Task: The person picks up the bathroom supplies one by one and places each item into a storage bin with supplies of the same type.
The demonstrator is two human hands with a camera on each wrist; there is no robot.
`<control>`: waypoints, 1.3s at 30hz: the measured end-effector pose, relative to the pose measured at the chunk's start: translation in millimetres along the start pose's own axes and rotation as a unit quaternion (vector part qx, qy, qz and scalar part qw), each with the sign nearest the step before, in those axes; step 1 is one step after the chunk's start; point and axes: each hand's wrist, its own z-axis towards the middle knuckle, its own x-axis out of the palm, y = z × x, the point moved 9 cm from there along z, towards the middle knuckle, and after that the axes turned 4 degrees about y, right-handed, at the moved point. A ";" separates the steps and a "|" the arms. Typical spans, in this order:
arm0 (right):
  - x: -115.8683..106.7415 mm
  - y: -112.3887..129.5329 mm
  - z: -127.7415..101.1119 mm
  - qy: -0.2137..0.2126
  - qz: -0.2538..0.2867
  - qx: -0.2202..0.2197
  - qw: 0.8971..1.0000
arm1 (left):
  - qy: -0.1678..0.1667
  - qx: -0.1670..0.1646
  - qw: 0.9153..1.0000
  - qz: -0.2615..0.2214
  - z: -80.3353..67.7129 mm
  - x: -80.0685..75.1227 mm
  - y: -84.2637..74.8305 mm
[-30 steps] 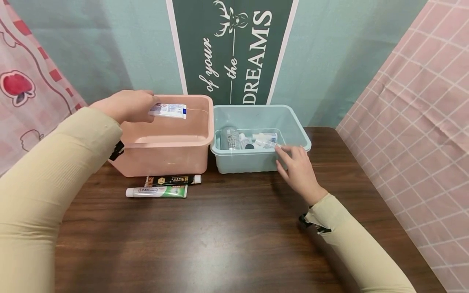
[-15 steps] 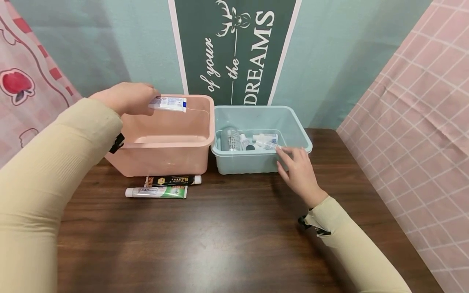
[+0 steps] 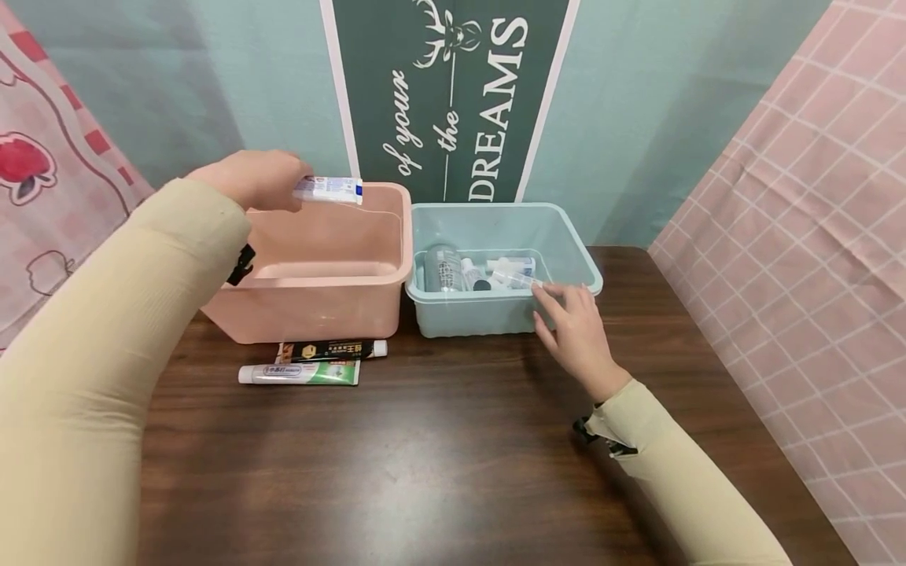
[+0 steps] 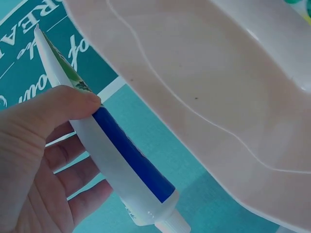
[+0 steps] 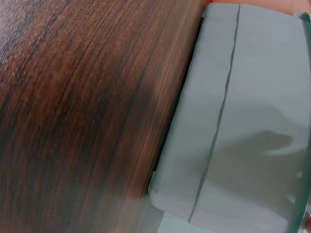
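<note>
Pink plastic forms one of two bins sitting side by side on the dark wooden table (image 3: 439,472): the pink bin (image 3: 322,303) on the left and the blue bin (image 3: 495,314) touching it on the right, the latter holding several small bottles (image 3: 444,267) I cannot count exactly. The left hand (image 3: 251,179) is pinching one white and blue toothpaste tube (image 3: 329,189) between thumb and fingers, holding it level above the pink bin's far rim, while two more toothpaste tubes (image 3: 311,362) are lying side by side on the table just in front of that bin. The right hand (image 3: 576,330) is resting with relaxed, nearly straight fingers against the blue bin's near right corner, holding nothing.
</note>
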 end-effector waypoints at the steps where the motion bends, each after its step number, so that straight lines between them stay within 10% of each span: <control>1: 0.0 -0.3 -0.4 -0.002 -0.002 0.001 1.000 | 0.001 -0.001 1.000 -0.004 1.7 -1.2 -0.2; 39: 0.7 -2.6 -2.7 -0.010 -0.002 0.000 1.000 | 0.028 -0.034 0.998 -0.047 39.4 16.9 11.9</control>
